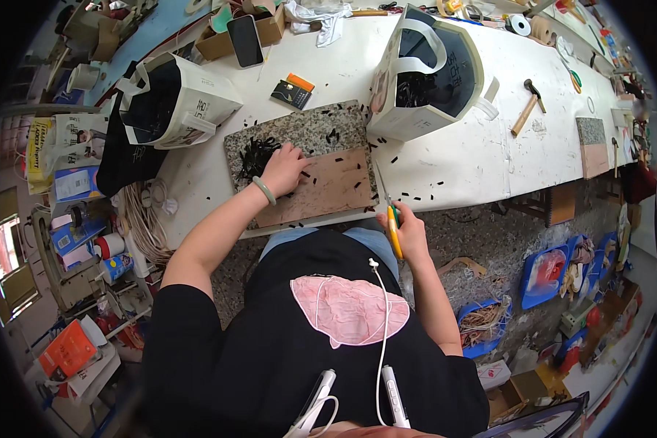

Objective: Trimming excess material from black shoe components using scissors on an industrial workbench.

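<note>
My left hand (285, 172) rests on a stone slab (277, 131), where a brown sheet (336, 186) covers the near right part. Its fingers are bent and drawn together, and whatever lies under them is hidden. Just left of it sits a tangled pile of thin black strips (257, 155). Short black cut pieces (333, 136) are scattered over the slab and the table beside it. At the table's near edge, right of the slab, my right hand (411, 233) grips scissors (394, 228) with yellow and green handles. Their blades point away from me, over the table.
An open white bag (423, 109) with dark contents stands beyond the slab on the right. Another bag (197, 102) stands at the left. A small dark packet (292, 93), a phone (245, 41) and a hammer (528, 108) lie farther back. Blue baskets (482, 343) sit on the floor at right.
</note>
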`<state>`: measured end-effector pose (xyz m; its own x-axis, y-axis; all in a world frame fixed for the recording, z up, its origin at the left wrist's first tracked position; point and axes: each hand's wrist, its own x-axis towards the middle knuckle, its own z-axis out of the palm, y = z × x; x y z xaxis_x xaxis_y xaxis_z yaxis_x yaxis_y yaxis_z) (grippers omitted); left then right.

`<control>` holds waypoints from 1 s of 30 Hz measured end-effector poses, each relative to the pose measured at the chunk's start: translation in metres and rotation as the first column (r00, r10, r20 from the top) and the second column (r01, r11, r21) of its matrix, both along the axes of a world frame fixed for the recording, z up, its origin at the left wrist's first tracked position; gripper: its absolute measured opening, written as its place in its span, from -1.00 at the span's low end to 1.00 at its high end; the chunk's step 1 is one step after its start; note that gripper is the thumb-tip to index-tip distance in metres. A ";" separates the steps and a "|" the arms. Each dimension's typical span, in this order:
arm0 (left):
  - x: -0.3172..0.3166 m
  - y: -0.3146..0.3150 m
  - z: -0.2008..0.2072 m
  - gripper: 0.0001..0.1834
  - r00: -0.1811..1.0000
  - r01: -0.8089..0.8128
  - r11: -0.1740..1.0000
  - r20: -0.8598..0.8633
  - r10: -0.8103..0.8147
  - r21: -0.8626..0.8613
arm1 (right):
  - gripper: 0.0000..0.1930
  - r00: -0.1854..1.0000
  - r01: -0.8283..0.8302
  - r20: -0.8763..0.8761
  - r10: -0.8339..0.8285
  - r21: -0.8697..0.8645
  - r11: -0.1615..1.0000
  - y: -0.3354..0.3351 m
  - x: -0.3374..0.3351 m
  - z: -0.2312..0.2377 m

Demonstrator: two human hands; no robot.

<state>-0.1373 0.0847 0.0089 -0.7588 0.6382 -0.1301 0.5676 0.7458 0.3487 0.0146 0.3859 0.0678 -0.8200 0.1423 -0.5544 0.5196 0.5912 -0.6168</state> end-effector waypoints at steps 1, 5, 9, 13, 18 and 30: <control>0.006 0.000 -0.002 -0.81 0.997 -0.003 0.999 -0.074 0.000 -0.042 | -0.30 1.000 -0.012 0.001 0.012 -0.009 1.000 -0.003 -0.001 0.001; -0.002 -0.008 -0.019 -0.79 0.997 0.004 0.999 -0.075 -0.006 -0.034 | -0.30 0.999 -0.041 -0.007 0.041 -0.007 0.999 -0.011 0.001 0.004; -0.012 -0.008 -0.016 -0.78 0.986 -0.130 0.981 0.125 0.112 0.142 | -0.31 0.999 -0.044 -0.028 0.044 -0.028 0.999 -0.016 0.001 0.003; -0.021 0.016 0.032 -0.79 0.767 -0.580 0.725 0.547 0.334 0.371 | -0.34 0.998 -0.001 -0.068 -0.007 -0.108 0.994 -0.020 -0.002 0.005; -0.008 0.050 0.080 -0.80 0.242 -0.926 0.297 0.970 -0.008 0.233 | -0.43 0.960 0.156 -0.159 -0.230 -0.376 0.913 -0.026 -0.014 0.017; 0.028 0.075 0.133 -0.65 -0.053 -0.911 0.406 0.958 -0.282 0.069 | -0.49 0.909 0.143 -0.244 -0.337 -0.576 0.805 -0.022 -0.013 0.063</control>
